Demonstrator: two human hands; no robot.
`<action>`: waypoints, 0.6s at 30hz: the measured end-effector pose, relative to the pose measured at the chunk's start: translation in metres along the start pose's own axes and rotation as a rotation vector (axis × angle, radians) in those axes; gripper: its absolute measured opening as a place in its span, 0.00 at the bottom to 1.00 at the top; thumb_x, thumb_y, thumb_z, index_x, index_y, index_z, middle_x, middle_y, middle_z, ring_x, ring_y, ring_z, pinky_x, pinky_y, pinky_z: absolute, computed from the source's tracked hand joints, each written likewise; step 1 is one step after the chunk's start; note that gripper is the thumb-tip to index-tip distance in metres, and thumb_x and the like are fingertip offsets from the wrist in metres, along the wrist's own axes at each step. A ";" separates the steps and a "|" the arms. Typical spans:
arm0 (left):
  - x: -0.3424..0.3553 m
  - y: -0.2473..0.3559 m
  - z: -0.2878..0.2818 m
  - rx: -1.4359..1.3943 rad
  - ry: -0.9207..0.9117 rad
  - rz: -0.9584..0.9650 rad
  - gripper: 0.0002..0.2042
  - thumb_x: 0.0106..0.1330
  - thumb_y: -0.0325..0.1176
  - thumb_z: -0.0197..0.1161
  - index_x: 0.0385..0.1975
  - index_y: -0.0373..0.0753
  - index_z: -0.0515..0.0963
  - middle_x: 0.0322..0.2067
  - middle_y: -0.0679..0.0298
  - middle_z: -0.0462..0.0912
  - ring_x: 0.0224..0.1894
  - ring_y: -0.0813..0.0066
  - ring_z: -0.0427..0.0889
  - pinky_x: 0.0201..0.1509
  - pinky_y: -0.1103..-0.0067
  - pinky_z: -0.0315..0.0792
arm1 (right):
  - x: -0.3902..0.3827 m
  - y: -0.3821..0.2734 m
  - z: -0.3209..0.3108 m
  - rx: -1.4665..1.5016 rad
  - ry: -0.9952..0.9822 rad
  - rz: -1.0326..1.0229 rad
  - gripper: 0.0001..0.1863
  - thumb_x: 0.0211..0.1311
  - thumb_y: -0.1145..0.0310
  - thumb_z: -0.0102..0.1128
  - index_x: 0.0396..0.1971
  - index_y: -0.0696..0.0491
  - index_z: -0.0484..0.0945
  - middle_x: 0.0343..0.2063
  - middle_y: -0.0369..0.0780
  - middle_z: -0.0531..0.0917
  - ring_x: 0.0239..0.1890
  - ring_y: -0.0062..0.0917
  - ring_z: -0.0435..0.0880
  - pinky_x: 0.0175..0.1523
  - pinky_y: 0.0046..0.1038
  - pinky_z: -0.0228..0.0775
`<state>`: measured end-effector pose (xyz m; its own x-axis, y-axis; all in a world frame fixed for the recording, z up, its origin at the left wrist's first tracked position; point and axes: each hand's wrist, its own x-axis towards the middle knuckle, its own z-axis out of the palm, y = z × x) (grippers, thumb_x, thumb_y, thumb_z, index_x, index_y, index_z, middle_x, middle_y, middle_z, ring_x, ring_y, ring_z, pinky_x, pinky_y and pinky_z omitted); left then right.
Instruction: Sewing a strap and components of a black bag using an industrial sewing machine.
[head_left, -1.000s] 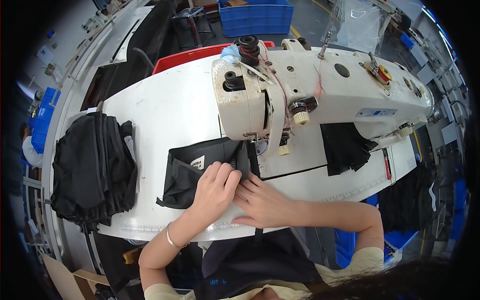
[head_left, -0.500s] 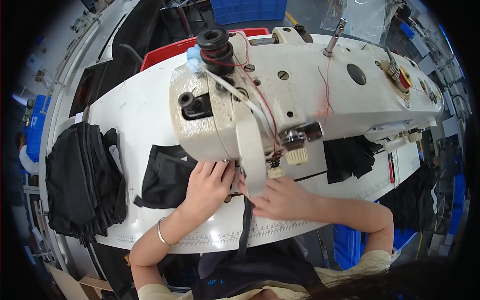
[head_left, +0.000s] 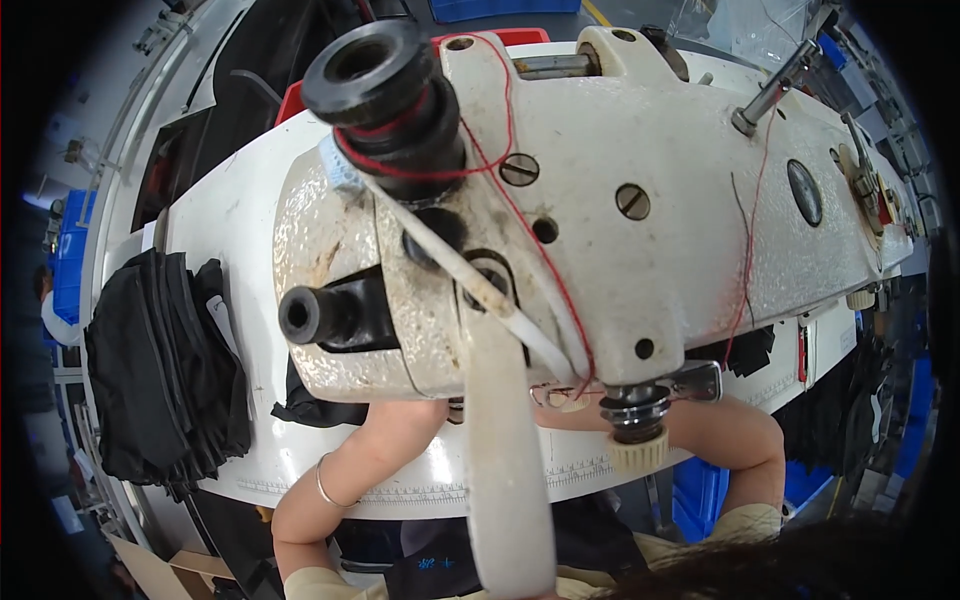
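The white sewing machine (head_left: 620,250) fills the middle of the head view and covers the work under it. Of my left hand (head_left: 412,418), only the wrist end shows below the machine head; its fingers are hidden. My right hand (head_left: 572,416) reaches in from the right under the same head, and its fingers are out of sight too. Black fabric (head_left: 320,408) pokes out left of my left wrist. A red thread (head_left: 530,235) runs over the machine front, and a broad white lever (head_left: 508,450) hangs between my arms.
At the left of the white table (head_left: 230,190) lies a thick stack of black fabric pieces (head_left: 165,370). Smaller black pieces (head_left: 750,352) lie behind my right forearm. Blue bins (head_left: 700,490) stand below the table's right edge, and a ruler scale runs along its front.
The machine head appears much closer and larger, as the view has shifted toward it. Both hands' fingers and the black strip between them, visible before, are now covered.
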<state>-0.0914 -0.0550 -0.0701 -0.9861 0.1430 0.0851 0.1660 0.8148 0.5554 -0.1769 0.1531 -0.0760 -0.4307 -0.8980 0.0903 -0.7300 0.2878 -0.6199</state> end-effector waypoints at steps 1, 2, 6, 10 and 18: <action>-0.001 0.000 0.002 -0.002 -0.002 -0.001 0.19 0.42 0.20 0.60 0.39 0.33 0.79 0.40 0.51 0.79 0.45 0.50 0.77 0.49 0.64 0.72 | 0.001 0.000 -0.001 -0.003 0.073 -0.128 0.03 0.46 0.67 0.57 0.21 0.48 0.79 0.18 0.40 0.78 0.23 0.34 0.81 0.25 0.36 0.72; 0.000 0.001 0.004 0.168 0.075 0.165 0.19 0.42 0.20 0.59 0.39 0.32 0.79 0.40 0.51 0.79 0.45 0.51 0.78 0.49 0.64 0.73 | 0.001 0.002 -0.001 -0.002 0.072 -0.126 0.03 0.46 0.67 0.57 0.21 0.48 0.79 0.18 0.40 0.78 0.23 0.34 0.81 0.25 0.36 0.72; -0.003 -0.002 0.007 -0.007 0.057 0.161 0.19 0.40 0.21 0.60 0.37 0.33 0.80 0.40 0.52 0.80 0.44 0.52 0.78 0.49 0.63 0.73 | -0.001 0.004 -0.001 -0.130 -0.043 -0.127 0.04 0.47 0.68 0.57 0.18 0.49 0.77 0.19 0.41 0.78 0.24 0.35 0.81 0.23 0.37 0.71; -0.009 -0.019 0.019 0.206 0.122 0.295 0.21 0.37 0.23 0.62 0.38 0.33 0.80 0.40 0.51 0.80 0.44 0.51 0.78 0.50 0.63 0.72 | -0.004 0.009 0.007 -0.145 0.187 -0.202 0.04 0.37 0.68 0.60 0.12 0.50 0.76 0.20 0.41 0.75 0.25 0.32 0.78 0.22 0.33 0.69; -0.006 -0.004 -0.016 -0.391 -0.004 -0.147 0.15 0.51 0.26 0.64 0.41 0.33 0.79 0.40 0.50 0.80 0.45 0.53 0.79 0.50 0.66 0.72 | -0.002 0.009 0.007 -0.449 0.329 -0.409 0.08 0.19 0.63 0.54 0.03 0.50 0.68 0.19 0.35 0.71 0.27 0.26 0.72 0.22 0.24 0.64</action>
<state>-0.0863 -0.0684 -0.0593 -0.9988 0.0440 -0.0211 0.0067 0.5518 0.8339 -0.1789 0.1549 -0.0868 -0.1607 -0.8363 0.5241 -0.9866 0.1214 -0.1089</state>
